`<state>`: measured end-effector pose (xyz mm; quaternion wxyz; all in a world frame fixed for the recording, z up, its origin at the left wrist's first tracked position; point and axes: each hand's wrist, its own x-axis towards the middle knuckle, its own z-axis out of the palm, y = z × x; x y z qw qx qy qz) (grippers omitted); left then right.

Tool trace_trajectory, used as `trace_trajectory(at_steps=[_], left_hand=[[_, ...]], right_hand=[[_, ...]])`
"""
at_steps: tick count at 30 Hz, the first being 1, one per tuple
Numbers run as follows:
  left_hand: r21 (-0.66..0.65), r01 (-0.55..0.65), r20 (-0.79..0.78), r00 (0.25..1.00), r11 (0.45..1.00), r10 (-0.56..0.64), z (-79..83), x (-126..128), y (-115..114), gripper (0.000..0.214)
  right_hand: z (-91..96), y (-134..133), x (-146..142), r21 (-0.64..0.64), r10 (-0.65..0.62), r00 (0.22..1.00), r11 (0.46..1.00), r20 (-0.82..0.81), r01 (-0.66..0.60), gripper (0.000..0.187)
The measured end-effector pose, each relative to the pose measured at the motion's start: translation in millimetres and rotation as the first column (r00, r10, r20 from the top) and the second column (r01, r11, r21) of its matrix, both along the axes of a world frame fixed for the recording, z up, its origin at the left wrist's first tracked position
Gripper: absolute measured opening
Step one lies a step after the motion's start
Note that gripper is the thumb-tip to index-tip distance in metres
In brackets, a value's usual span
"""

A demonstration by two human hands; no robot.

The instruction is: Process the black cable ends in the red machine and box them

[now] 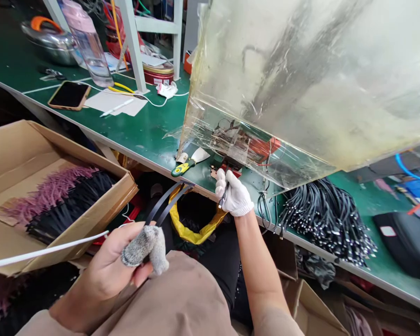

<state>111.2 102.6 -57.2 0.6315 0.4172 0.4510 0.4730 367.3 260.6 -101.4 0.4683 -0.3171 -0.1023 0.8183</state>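
Black cables (170,203) run between both hands. The right hand (235,196), in a white glove, pinches their end tight. The left hand (108,266), with gray finger covers (145,247), holds them too, fingers curled. Off to the left, a cardboard box (28,158) holds a pink bundle of cords (49,191) and a black bundle (70,210).

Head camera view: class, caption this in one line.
A grey-sleeved left hand holds white cord and black cable; a white-gloved right hand holds a dark cable end by a green workbench.
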Motion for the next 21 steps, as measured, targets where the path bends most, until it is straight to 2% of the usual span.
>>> trace_trajectory(at_steps=[2, 5, 6, 7, 9, 11, 13, 15, 18, 21], left_hand=[[-0.035, 0.064, -0.041, 0.997, 0.997, -0.065, -1.6, 0.8, 1.5, 0.062], [-0.023, 0.319, -0.088, 0.943, 0.947, -0.32, -14.0, 5.8, 6.1, 0.059], [-0.046, 0.389, -0.122, 0.912, 0.92, -0.392, -20.9, 8.6, 7.4, 0.054], [-0.092, 0.438, -0.163, 0.879, 0.894, -0.447, -29.0, 11.8, 8.4, 0.048], [-0.222, 0.464, -0.249, 0.824, 0.858, -0.51, -47.7, 18.9, 8.8, 0.036], [-0.309, 0.468, -0.293, 0.782, 0.828, -0.551, -67.2, 25.2, 7.2, 0.03], [-0.33, 0.46, -0.299, 0.777, 0.825, -0.553, -84.1, 30.1, 4.8, 0.026], [-0.304, 0.456, -0.283, 0.795, 0.836, -0.536, -96.8, 34.5, 2.8, 0.025], [-0.247, 0.454, -0.271, 0.815, 0.856, -0.511, -110.2, 41.7, 1.8, 0.032], [-0.209, 0.466, -0.288, 0.811, 0.86, -0.509, -119.2, 46.4, 1.4, 0.033]], right_hand=[[-19.3, -18.3, 2.0, 0.067, 0.156, 0.987, 0.985, 0.027, -0.157, 0.035], [-56.1, -52.6, -0.8, 0.091, 0.455, 0.889, 0.884, 0.055, -0.459, 0.063], [-68.0, -62.9, -3.6, 0.087, 0.5, 0.865, 0.861, 0.045, -0.502, 0.07], [-79.1, -71.4, -7.3, 0.076, 0.501, 0.865, 0.862, 0.029, -0.502, 0.073], [-98.2, -81.5, -15.9, 0.027, 0.389, 0.921, 0.921, -0.002, -0.388, 0.065], [-114.3, -81.9, -24.1, -0.054, 0.185, 0.983, 0.981, 0.008, -0.184, 0.046], [-128.7, -75.4, -30.3, -0.13, -0.006, 0.996, 0.991, 0.091, 0.018, 0.028], [-141.2, -66.0, -34.1, -0.167, -0.126, 0.952, 0.97, 0.278, 0.177, 0.02], [-155.0, -52.9, -36.2, -0.156, -0.159, 0.845, 0.949, 0.51, 0.272, 0.029], [-161.3, -42.7, -33.2, -0.149, -0.14, 0.82, 0.953, 0.555, 0.264, 0.034]])
